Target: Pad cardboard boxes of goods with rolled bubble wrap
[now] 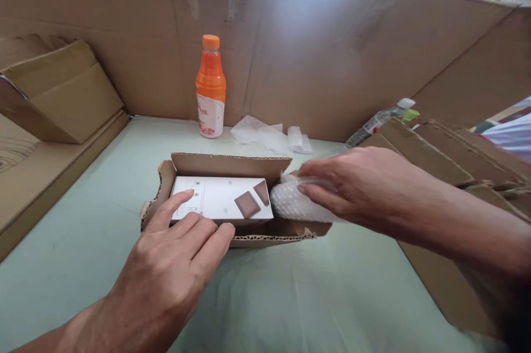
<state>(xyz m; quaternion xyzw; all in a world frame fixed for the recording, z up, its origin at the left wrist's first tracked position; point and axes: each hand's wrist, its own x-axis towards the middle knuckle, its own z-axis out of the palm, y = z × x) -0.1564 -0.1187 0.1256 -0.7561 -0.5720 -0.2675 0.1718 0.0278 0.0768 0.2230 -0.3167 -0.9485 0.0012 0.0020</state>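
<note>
A small open cardboard box [232, 162] stands on the pale green cloth, and inside it lies a white printed box [219, 193] with brown squares on its top. My left hand [178, 259] rests over the near left side, its fingers spread across the white box and the cardboard rim, gripping nothing. With my right hand [332, 181] I pinch a bundle of bubble wrap [290, 198] at the right end of the cardboard box. Whether anything is wrapped inside the bundle I cannot tell.
Behind the box stands an orange drink bottle [211, 87], beside clear plastic scraps [261, 133]. A tall cardboard wall [298, 60] closes off the back. Cardboard boxes flank both sides, including a left box [78, 93]. A clear bottle [379, 120] leans at the right.
</note>
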